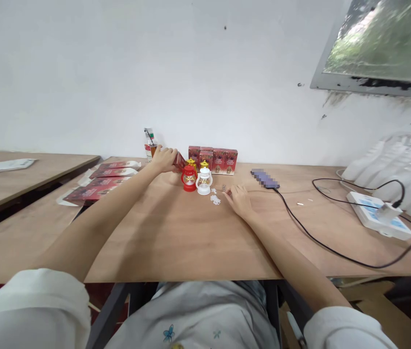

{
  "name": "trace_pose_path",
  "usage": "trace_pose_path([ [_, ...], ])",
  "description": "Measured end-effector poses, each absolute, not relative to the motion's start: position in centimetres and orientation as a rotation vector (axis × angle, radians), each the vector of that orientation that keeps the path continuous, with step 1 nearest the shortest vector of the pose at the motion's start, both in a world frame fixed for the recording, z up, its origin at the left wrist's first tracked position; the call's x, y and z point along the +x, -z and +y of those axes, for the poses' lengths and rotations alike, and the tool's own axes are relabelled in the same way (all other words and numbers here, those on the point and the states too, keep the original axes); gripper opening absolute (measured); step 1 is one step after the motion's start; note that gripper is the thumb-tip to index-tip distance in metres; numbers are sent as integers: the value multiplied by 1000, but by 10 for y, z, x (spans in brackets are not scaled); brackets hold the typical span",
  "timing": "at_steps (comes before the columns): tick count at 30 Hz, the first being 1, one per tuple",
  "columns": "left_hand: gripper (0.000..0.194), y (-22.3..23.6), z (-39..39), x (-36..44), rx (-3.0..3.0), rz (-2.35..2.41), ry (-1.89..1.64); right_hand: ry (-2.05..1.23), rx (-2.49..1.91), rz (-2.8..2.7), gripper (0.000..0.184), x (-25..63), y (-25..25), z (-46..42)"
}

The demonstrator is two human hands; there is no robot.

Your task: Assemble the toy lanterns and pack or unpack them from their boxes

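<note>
My left hand [165, 159] is closed around a small dark red printed box [180, 161], held tilted above the table behind the lanterns. Just right of it stand a red mini lantern [189, 179] and a white mini lantern [204, 181], upright, with gold-topped ones partly hidden behind them. My right hand [240, 199] rests on the table, fingers loosely apart and pointing left. Close to its fingertips lie small silvery pieces [223, 188], too small to name. Small white paper-like pieces [214, 198] lie between that hand and the white lantern.
Several red printed boxes [225, 162] stand near the wall. Flat red packages [98, 187] lie at the left, with a bottle [149, 151] behind. To the right are a phone [264, 179] on a black cable [300, 225], a power strip [378, 218] and white wrapped items [390, 162].
</note>
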State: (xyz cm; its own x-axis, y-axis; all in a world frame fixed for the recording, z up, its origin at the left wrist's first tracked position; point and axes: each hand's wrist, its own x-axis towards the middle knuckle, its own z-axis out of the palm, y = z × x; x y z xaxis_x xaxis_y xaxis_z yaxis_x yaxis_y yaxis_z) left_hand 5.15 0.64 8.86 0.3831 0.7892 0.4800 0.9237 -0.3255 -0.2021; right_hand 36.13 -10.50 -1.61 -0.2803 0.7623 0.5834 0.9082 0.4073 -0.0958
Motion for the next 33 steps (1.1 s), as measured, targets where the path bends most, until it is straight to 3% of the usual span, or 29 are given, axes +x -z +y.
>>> trace_pose_path([
  [5,57,-94,-24,32,-2035,-1680,346,340,-1389,-2102,30,355,10,-114],
  [12,57,-98,-88,-13,-1757,-1825,962,248,-1140,-2126,26,336,5,-135],
  [15,58,-90,-119,0,-1740,-1838,1439,27,-985,-2032,24,324,10,-142],
  [18,60,-77,-147,38,-1861,-1773,1940,-391,-874,-1727,39,310,14,-146],
  [21,57,-65,-164,80,-2123,-1752,2209,-771,-793,-1399,51,302,15,-147],
  [33,59,-6,-153,100,-2617,-1951,2441,-1115,-927,-1150,40,300,16,-148],
])
